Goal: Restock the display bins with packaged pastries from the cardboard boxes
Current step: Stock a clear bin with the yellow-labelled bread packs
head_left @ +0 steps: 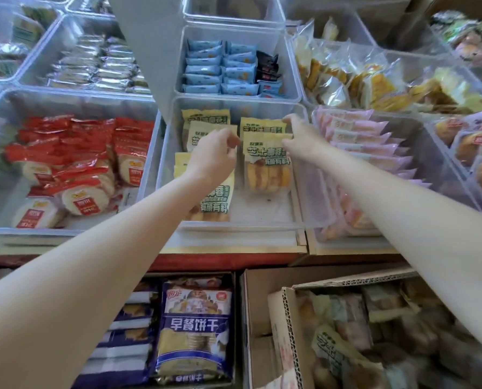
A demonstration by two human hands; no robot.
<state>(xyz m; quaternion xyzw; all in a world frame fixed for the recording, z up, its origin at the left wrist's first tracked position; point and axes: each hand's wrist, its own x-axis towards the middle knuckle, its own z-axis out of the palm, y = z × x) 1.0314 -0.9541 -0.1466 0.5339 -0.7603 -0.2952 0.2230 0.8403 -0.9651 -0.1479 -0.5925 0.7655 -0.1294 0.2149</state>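
While the yellow-green pastry packs (267, 161) sat in two rows inside the clear centre bin (298, 108), the right hand (295, 133) pinched the top edge of the right-row front pack, likely squaring it up so labels faced out. Left hand (214, 153) hovered over the left-row pack (203, 130), fingers curled; whether it actually gripped anything, cannot tell. Open cardboard box (290, 332) with more packs sat below, near the right arm.

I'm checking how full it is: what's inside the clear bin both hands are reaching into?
The clear bin holds yellow-and-green pastry packets in two rows, with bare floor at the front right. The left hand and right hand cover parts of some.
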